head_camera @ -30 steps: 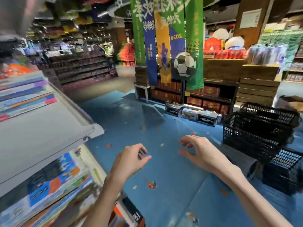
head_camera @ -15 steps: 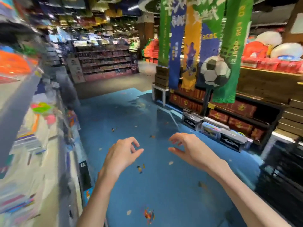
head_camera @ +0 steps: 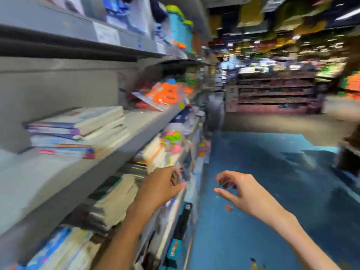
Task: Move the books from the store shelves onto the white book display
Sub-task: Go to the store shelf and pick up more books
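Note:
Grey store shelves [head_camera: 124, 137] run along my left side. A stack of books [head_camera: 78, 131] lies flat on the middle shelf, up and left of my hands. More books [head_camera: 115, 197] are piled on the shelf below it. My left hand [head_camera: 159, 186] hovers in front of that lower shelf's edge, fingers loosely curled, holding nothing. My right hand [head_camera: 239, 190] floats over the blue floor, fingers relaxed and empty. The white book display is out of view. The whole picture is blurred by motion.
Orange packaged toys [head_camera: 165, 94] and other goods fill the shelves further along. Blue floor [head_camera: 263, 172] stretches out to my right. A far aisle of red shelving [head_camera: 272, 94] stands at the back.
The view has swung left, from the blue floor and banner display towards the grey shelves. Both hands stay empty in front of me, the left one now close to the lower shelf.

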The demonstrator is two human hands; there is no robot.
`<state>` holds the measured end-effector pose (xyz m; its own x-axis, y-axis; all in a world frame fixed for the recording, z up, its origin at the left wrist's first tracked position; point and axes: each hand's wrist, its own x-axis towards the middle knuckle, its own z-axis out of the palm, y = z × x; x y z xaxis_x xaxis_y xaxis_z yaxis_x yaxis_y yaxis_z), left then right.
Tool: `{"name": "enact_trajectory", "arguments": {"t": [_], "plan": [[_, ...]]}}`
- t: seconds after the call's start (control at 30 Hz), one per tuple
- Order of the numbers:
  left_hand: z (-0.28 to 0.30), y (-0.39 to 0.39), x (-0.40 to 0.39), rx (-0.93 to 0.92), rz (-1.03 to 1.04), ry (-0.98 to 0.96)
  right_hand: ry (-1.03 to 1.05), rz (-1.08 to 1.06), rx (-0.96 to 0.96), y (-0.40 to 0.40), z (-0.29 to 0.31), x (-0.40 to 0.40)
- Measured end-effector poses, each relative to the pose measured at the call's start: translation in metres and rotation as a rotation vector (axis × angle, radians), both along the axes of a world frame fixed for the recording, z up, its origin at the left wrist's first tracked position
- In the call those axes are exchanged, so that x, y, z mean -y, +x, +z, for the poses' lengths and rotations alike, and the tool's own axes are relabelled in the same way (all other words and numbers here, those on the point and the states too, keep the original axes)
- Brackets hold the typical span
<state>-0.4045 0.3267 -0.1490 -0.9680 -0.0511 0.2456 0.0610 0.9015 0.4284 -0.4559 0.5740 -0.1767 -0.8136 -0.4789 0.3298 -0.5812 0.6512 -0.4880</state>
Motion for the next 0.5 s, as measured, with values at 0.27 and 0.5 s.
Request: {"name": "enact_trajectory", "arguments": {"t": [0.27, 0.5], "plan": [[0.070, 0.042, 0.039, -0.133, 0.466, -0.052, -0.121, 0.497, -0.113, -0.071, 0.055, 0.095], [0.098, 0.074, 0.097, -0.334, 0.807, -0.022, -0.232, 0.758, -0.342, -0.067, 0.118, 0.212]]}}
